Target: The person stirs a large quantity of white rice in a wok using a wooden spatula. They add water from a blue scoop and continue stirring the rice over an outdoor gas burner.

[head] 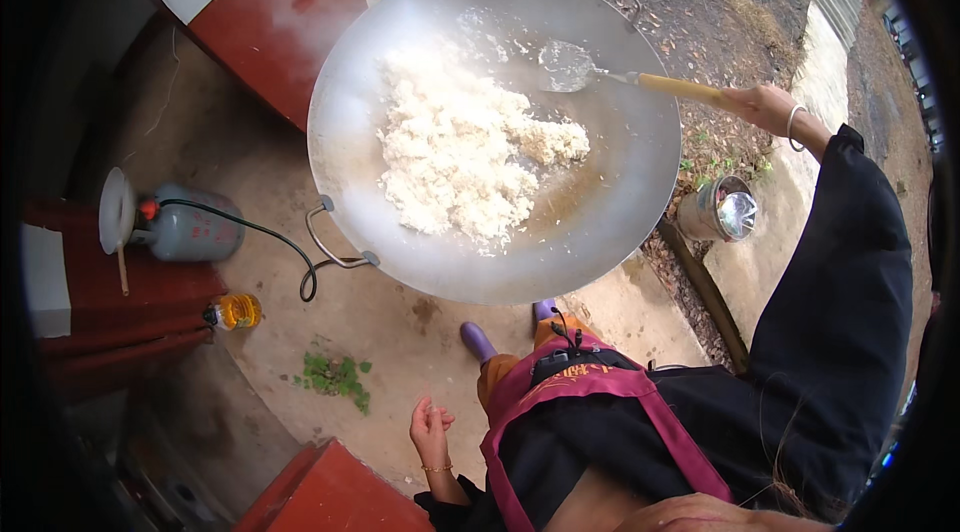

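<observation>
A large metal wok [465,281] holds a steaming heap of cooked white rice [457,149], mostly left of its middle, with a browned patch on the bare metal to the right. On the right, my right hand [761,108] grips the wooden handle of a metal spatula [568,67]. The spatula's blade rests over the upper right part of the wok, apart from the heap, with rice grains stuck on it. Down near my body, my left hand [431,423] hangs below the wok with fingers loosely curled and nothing in it.
A grey gas cylinder [199,223] with a dark hose stands at left, near a bottle of yellow oil [236,311]. A bucket [712,209] stands right of the wok. Red-and-white structures [285,29] edge the left side. A green plant [336,378] lies on the concrete floor.
</observation>
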`<act>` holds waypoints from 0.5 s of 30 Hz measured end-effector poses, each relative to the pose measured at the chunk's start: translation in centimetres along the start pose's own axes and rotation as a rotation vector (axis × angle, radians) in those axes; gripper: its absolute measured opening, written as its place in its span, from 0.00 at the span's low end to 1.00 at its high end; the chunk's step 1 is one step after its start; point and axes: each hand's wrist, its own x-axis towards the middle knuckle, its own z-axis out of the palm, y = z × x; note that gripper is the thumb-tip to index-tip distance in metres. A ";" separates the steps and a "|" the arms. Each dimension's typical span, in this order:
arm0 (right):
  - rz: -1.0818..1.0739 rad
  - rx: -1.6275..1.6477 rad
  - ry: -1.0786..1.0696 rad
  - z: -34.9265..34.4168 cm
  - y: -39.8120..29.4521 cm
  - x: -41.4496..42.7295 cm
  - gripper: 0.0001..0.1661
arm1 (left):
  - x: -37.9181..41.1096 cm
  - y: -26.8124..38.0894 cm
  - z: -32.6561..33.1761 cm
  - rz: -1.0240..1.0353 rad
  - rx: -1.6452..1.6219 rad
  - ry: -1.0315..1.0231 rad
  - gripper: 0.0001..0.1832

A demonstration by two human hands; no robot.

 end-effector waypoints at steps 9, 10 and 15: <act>-0.281 -0.041 0.163 3.4 -8.8 5.0 0.28 | -2.6 -2.0 -1.7 -0.023 0.006 0.082 0.17; -0.265 -0.060 0.210 1.9 -7.7 3.2 0.26 | -2.5 -2.0 -1.6 -0.015 0.006 0.082 0.17; -0.144 -0.118 0.053 -8.8 -3.0 -4.4 0.16 | -0.1 0.0 0.0 0.045 0.020 -0.028 0.17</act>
